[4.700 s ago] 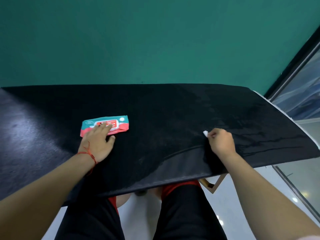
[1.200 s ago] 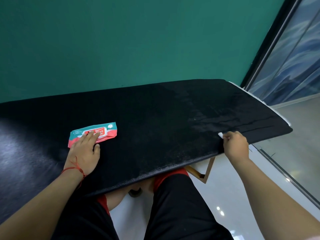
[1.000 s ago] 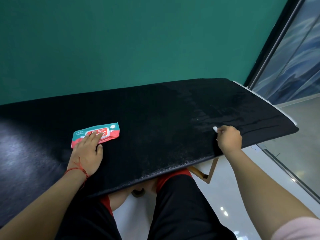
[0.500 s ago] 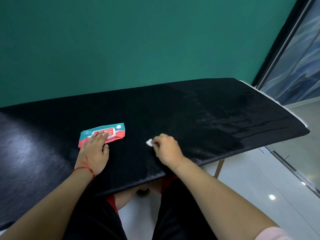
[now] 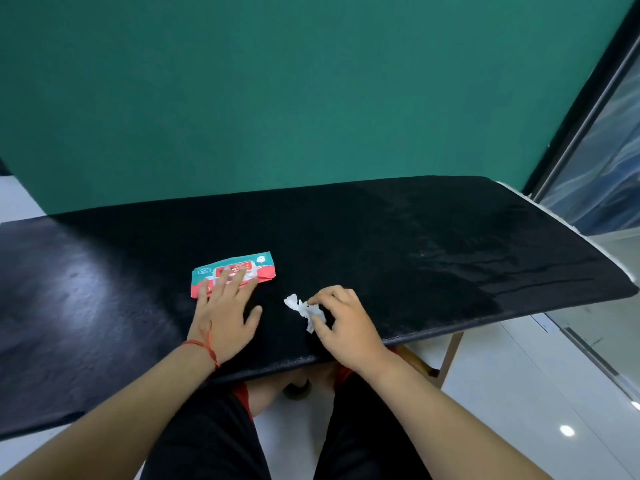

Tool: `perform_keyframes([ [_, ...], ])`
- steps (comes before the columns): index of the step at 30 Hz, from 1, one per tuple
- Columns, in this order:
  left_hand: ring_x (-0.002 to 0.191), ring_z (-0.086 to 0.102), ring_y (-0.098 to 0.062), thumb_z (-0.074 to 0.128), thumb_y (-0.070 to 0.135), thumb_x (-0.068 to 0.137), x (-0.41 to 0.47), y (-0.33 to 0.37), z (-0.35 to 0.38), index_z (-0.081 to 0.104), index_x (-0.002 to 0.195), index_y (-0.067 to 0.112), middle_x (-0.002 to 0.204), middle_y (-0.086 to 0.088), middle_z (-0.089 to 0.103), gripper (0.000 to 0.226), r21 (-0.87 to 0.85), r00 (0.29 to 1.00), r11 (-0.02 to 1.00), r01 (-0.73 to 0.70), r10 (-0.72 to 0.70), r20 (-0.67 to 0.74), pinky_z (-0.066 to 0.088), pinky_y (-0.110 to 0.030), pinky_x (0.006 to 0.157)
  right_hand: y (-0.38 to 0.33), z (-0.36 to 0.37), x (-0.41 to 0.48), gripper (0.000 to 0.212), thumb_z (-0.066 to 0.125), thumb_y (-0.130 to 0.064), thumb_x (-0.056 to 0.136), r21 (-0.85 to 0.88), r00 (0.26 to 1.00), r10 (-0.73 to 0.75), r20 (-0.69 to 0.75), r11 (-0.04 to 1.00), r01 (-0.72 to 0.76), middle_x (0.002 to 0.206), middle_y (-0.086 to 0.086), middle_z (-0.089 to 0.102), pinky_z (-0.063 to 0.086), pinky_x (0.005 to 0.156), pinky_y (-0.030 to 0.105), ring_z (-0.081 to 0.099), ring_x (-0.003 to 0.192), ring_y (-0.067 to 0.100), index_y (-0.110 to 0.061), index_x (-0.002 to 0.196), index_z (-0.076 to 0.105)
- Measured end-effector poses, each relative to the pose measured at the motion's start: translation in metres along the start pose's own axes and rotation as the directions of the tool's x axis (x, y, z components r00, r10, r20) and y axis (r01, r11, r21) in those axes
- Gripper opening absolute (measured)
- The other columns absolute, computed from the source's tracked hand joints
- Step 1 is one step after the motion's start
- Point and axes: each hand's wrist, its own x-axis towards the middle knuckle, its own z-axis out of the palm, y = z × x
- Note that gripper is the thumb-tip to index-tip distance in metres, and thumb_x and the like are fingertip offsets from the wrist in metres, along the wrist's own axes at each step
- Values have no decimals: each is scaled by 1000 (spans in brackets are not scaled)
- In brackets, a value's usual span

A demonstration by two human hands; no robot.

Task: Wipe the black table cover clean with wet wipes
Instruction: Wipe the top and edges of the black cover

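Black table cover (image 5: 415,244) is spread over the table, with wet streaks seen toward its right end. Near its middle the left hand (image 5: 223,317) is laid flat, straight fingers resting on the wet wipes pack (image 5: 264,268), whose contents are hidden. A crumpled white wipe (image 5: 304,310) is pinched against the cover by the right hand (image 5: 346,323).

My left hand (image 5: 223,317) on the wipes pack (image 5: 264,268) and my right hand (image 5: 349,327) pinching the crumpled wipe (image 5: 300,307) fill the near middle; the table cover (image 5: 433,244) lies open left and right, back to the green wall (image 5: 277,98).
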Motion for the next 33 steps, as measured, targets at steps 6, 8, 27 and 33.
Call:
perform_keyframes([
  [6, 159, -10, -14, 32, 103, 70, -57, 28, -13, -6, 165, 44, 170, 19, -16, 118, 31, 892, 979, -200, 169, 418, 8, -58, 127, 32, -35, -35, 93, 67, -69, 80, -451, 906, -84, 414, 846, 284, 171, -18, 19, 17, 127, 42, 13, 159, 17, -47, 161, 25],
  [8, 162, -4, -25, 43, 85, 86, -62, 26, -9, -16, 163, 38, 174, 12, -13, 107, 137, 906, 975, -173, 103, 410, 17, -62, 125, 44, -47, -38, 100, 75, -65, 79, -523, 942, -27, 334, 826, 209, 170, -15, 24, 28, 127, 44, 24, 157, 20, -45, 163, 25],
  [27, 159, 24, -25, 59, 14, 99, -142, -82, -60, 16, 166, 37, 173, 11, 19, 83, 196, 945, 976, 95, -150, 290, 36, -55, 120, 9, -71, -44, 88, 62, -15, 90, -650, 947, 117, 298, 752, 112, 170, -10, 34, 27, 126, 51, 32, 155, 25, -42, 166, 27],
  [33, 142, 53, -33, 68, 1, 87, -186, -169, -73, 47, 156, 33, 159, 5, 50, 80, 265, 936, 932, 245, -299, 184, 50, -61, 104, -56, 10, -13, 80, 61, -27, 101, -572, 900, 58, 431, 789, 224, 172, -6, 29, 31, 124, 49, 30, 155, 28, -38, 168, 19],
])
